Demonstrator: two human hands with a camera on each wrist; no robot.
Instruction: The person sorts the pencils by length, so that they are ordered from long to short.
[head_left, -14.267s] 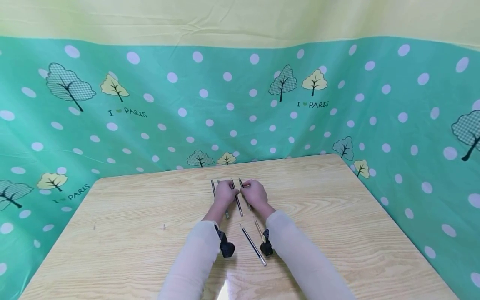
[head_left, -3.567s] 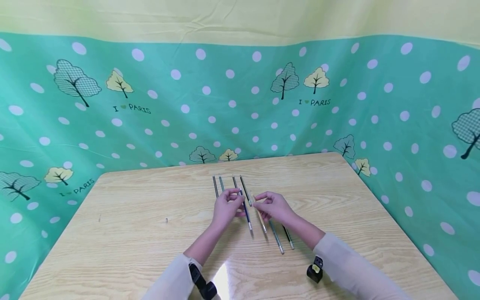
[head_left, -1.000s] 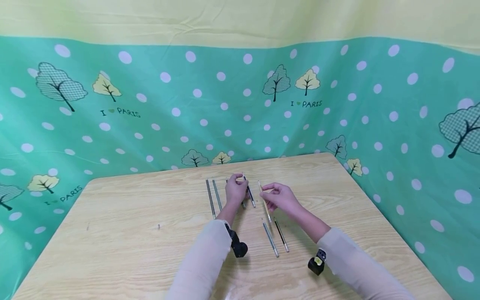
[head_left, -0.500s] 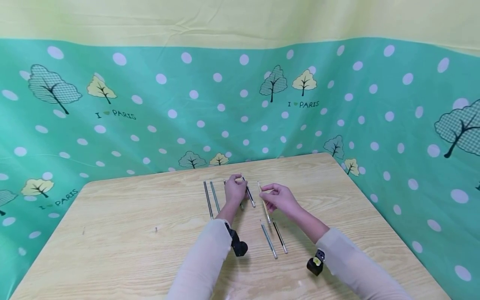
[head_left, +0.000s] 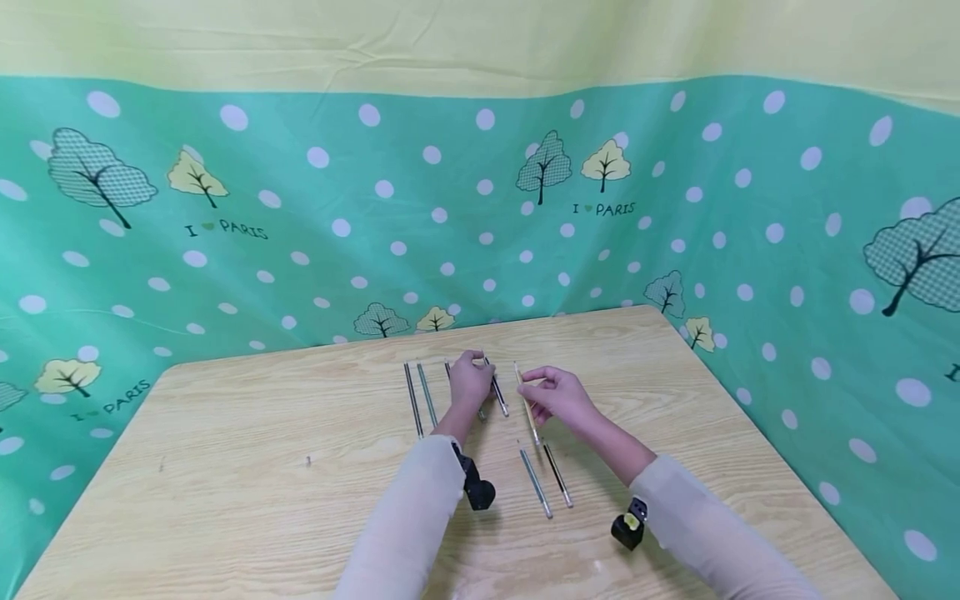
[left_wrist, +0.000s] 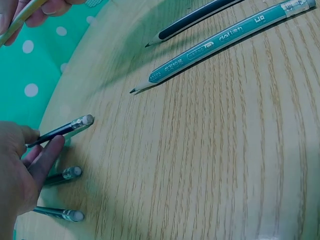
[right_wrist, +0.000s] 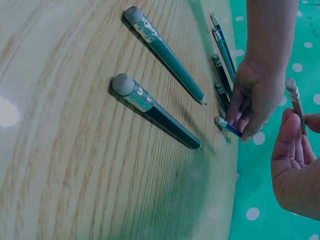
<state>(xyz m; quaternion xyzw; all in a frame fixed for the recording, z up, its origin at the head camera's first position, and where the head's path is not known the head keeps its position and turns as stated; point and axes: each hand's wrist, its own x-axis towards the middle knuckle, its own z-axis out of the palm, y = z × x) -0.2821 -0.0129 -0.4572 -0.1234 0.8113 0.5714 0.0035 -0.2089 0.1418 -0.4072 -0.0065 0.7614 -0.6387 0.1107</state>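
Note:
My left hand (head_left: 471,383) pinches a dark blue pencil (head_left: 498,396) near the back of the table; its eraser end points toward me. In the right wrist view that pencil (right_wrist: 230,126) is close over the wood. To its right, my right hand (head_left: 558,396) pinches a yellow pencil (head_left: 529,417) between thumb and fingers, tip pointing away. Left of my left hand lie a black pencil (head_left: 413,400) and a green pencil (head_left: 427,392). Further dark pencils (right_wrist: 221,70) lie side by side, partly hidden under that hand in the head view.
Nearer to me, a teal pencil (head_left: 536,483) and a black pencil (head_left: 557,475) lie on the wooden table (head_left: 247,500). A tiny dark bit (head_left: 308,461) sits to the left. A green dotted curtain (head_left: 420,200) stands behind and along the right side.
Since several seconds ago, my left hand has carried the blue pencil farther back, and my right hand still pinches the yellow one. Over the last second both hands have hardly moved; the view shifted slightly.

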